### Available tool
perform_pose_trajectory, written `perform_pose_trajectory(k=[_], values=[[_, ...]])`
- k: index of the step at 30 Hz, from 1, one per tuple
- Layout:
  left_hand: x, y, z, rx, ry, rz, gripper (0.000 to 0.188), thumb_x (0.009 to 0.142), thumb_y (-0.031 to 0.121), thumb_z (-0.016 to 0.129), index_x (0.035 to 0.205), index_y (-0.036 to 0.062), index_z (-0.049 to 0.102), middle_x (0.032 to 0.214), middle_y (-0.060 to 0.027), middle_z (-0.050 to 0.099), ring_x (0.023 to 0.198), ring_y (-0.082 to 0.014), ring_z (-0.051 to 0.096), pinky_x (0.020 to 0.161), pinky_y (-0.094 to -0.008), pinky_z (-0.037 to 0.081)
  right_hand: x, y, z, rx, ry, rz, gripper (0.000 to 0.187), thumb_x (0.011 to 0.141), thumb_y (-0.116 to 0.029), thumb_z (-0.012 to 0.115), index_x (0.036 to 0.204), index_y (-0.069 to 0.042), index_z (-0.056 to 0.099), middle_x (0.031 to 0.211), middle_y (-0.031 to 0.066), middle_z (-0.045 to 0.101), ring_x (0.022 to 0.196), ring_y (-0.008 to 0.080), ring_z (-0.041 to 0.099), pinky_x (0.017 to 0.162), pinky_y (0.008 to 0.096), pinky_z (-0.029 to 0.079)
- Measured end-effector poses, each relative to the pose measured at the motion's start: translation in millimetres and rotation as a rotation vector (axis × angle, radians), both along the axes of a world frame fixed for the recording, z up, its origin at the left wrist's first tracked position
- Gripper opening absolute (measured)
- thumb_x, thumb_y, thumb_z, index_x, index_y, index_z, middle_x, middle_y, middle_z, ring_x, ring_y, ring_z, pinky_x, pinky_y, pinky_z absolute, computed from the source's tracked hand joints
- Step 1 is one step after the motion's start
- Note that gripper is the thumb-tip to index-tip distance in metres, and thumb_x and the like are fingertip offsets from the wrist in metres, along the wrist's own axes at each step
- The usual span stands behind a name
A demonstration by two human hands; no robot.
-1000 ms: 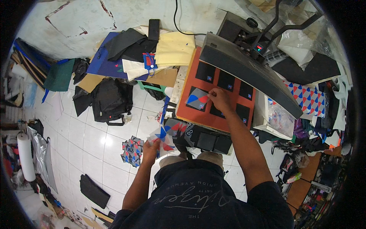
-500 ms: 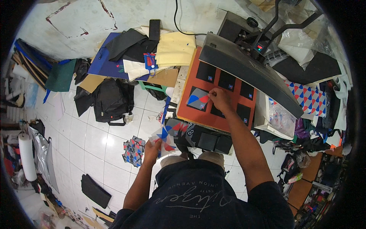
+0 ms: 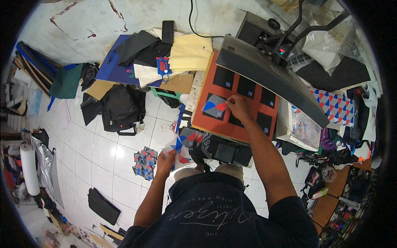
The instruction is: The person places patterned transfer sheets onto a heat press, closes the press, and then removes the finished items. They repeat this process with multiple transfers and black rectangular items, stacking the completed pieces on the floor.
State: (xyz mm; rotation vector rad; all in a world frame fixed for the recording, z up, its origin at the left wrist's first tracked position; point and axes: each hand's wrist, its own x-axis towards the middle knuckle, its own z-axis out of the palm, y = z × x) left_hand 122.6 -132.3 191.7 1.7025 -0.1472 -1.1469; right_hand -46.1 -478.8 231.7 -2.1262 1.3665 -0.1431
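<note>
My right hand (image 3: 239, 107) reaches over the orange-red pad (image 3: 216, 126) of a heat press, fingers pinched at the right edge of a clear film piece (image 3: 214, 107) printed with red, blue and grey shapes. That piece lies on one of several black squares (image 3: 223, 77), each with a small blue mark at a corner. My left hand (image 3: 166, 161) is low at the left, closed on clear printed film sheets (image 3: 180, 152) with red and blue shapes. The sheets' far edges overlap dark printed pieces at the press's front.
The press's raised dark upper plate (image 3: 264, 76) slants over the pad's right side. A white open box (image 3: 285, 128) stands right of the pad. Patterned grey pieces (image 3: 144, 163) and a black backpack (image 3: 120, 108) lie on the tiled floor. Yellow cloth (image 3: 189, 53) is piled beyond.
The film piece under my right hand looks clearer and flatter against its black square. Both hands stay almost where they were.
</note>
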Motion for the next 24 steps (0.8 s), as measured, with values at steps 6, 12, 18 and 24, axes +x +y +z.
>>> perform_pose_trajectory(k=[6,12,18,24], values=[[-2,-1,-1,-0.013,0.039,0.039,0.026,0.087,0.012,0.064,0.109,-0.0010,0.060,0.097,-0.0079,0.066,0.084,-0.0152,0.062,0.075,-0.0286,0.049,0,4,4,-0.002,0.032,-0.010,0.021,0.084,-0.027,0.064,0.094,-0.009,0.067,0.090,0.0073,0.068,0.088,0.0232,0.066,0.075,0.0372,0.050],[-2,-4,8,0.026,0.059,0.049,0.026,0.086,0.011,0.065,0.109,-0.0012,0.059,0.097,-0.0078,0.066,0.083,-0.0154,0.062,0.076,-0.0288,0.049,1,5,7,0.020,0.024,-0.015,0.021,0.085,-0.028,0.064,0.094,-0.009,0.067,0.091,0.0072,0.068,0.088,0.0242,0.065,0.075,0.0376,0.050],[-2,-7,21,0.055,-0.012,-0.016,0.026,0.087,0.011,0.064,0.109,-0.0017,0.060,0.096,-0.0080,0.066,0.083,-0.0153,0.061,0.075,-0.0286,0.049,1,6,10,0.070,-0.003,-0.029,0.021,0.084,-0.028,0.065,0.094,-0.009,0.066,0.090,0.0072,0.067,0.088,0.0233,0.065,0.077,0.0377,0.049],[-1,-1,5,0.056,0.025,0.011,0.023,0.087,0.011,0.063,0.106,-0.0018,0.060,0.094,-0.0076,0.066,0.083,-0.0149,0.061,0.074,-0.0283,0.048,1,7,7,-0.019,0.019,-0.031,0.021,0.083,-0.027,0.066,0.092,-0.008,0.065,0.095,0.0080,0.064,0.094,0.0236,0.063,0.079,0.0376,0.049]])
